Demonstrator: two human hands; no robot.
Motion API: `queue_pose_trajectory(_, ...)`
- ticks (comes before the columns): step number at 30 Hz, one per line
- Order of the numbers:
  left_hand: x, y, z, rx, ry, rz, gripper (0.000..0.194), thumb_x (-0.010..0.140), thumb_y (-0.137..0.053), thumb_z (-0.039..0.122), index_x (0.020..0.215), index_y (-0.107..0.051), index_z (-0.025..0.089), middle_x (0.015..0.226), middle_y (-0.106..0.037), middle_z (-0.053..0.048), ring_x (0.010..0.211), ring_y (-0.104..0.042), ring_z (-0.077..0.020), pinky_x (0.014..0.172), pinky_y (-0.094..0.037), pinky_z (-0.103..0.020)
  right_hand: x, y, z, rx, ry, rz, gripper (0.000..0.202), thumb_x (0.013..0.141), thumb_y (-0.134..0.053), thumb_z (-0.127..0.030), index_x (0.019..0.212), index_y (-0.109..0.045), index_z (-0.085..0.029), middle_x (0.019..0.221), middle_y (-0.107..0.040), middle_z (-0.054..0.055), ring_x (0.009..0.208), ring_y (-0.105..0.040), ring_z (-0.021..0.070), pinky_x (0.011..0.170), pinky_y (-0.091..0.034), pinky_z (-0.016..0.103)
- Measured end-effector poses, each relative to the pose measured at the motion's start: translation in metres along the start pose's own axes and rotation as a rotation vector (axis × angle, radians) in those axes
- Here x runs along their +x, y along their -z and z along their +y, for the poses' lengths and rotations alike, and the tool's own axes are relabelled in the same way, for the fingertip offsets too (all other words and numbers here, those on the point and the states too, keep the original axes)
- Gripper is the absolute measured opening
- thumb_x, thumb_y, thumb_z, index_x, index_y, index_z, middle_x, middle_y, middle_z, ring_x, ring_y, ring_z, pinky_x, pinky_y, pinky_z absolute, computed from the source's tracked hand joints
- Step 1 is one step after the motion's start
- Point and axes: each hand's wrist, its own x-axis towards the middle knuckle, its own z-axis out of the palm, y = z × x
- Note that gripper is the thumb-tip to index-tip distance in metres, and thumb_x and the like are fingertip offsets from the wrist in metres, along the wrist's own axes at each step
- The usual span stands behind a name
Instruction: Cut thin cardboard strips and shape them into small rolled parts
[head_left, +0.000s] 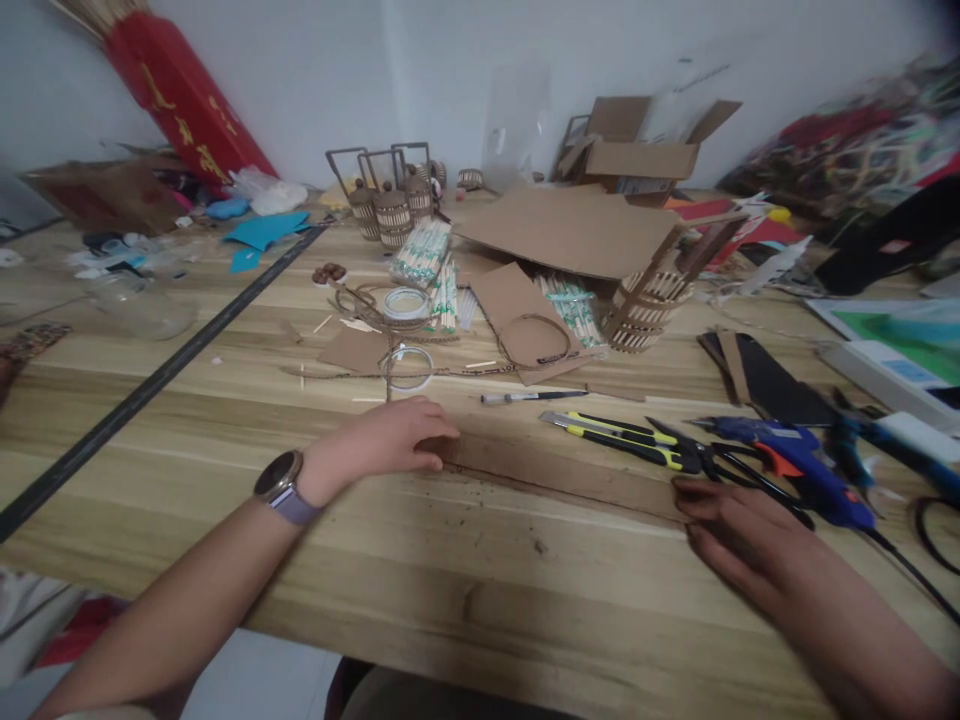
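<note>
A long, narrow cardboard strip lies along the table in front of me. My left hand, with a watch on the wrist, has its thumb and fingers about the strip's left end. At the other end, my right hand grips the strip between thumb and fingers. Just behind the strip are a yellow-and-black utility knife, black-handled scissors and a pen. A blue hot glue gun rests beyond my right hand.
Behind are two tape rolls, packs of wooden sticks, a large cardboard sheet and a small stick-covered bucket. Several similar buckets stand near the wall. An open cardboard box is at the back. Dark crumbs dot the near tabletop.
</note>
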Motion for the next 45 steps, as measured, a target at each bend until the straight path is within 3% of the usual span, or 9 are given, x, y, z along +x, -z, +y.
queue_pose_trajectory(11,0.001,-0.004,-0.003,0.052,0.013,0.005,0.027,0.089,-0.062,0.017,0.115,-0.068,0.017,0.116,-0.066,-0.011,0.108,-0.06,-0.0255,0.094,-0.048,-0.037,0.0,0.003,-0.004,0.004,-0.02,-0.032,0.02,0.091,-0.05,-0.038,0.087,-0.065,-0.026,0.116,-0.07,0.01,0.105,-0.068,0.0263,0.088,-0.056,0.038)
queue_pose_trajectory(21,-0.004,-0.01,-0.007,0.035,-0.028,0.054,0.023,0.092,-0.059,0.017,0.112,-0.07,0.019,0.117,-0.067,-0.01,0.109,-0.058,-0.0246,0.095,-0.048,-0.037,-0.001,0.001,-0.002,0.022,-0.025,-0.041,0.021,0.091,-0.05,-0.038,0.086,-0.065,-0.025,0.115,-0.07,0.013,0.108,-0.066,0.0286,0.092,-0.054,0.04)
queue_pose_trajectory(30,-0.014,-0.017,-0.007,0.002,-0.058,0.127,0.024,0.095,-0.053,0.019,0.114,-0.069,0.019,0.119,-0.064,-0.011,0.11,-0.056,-0.0234,0.096,-0.047,-0.037,0.004,-0.005,0.001,-0.002,0.195,0.194,0.014,0.089,-0.055,-0.036,0.09,-0.064,-0.026,0.101,-0.072,0.01,0.089,-0.071,0.0262,0.074,-0.058,0.037)
queue_pose_trajectory(45,-0.015,-0.019,-0.014,-0.038,-0.143,0.157,0.027,0.097,-0.046,0.019,0.11,-0.069,0.023,0.115,-0.061,-0.009,0.106,-0.059,-0.0225,0.092,-0.049,-0.035,0.002,-0.002,-0.012,0.021,0.164,0.146,0.009,0.091,-0.052,-0.019,0.083,-0.055,-0.024,0.102,-0.072,0.01,0.101,-0.068,0.0254,0.081,-0.054,0.04)
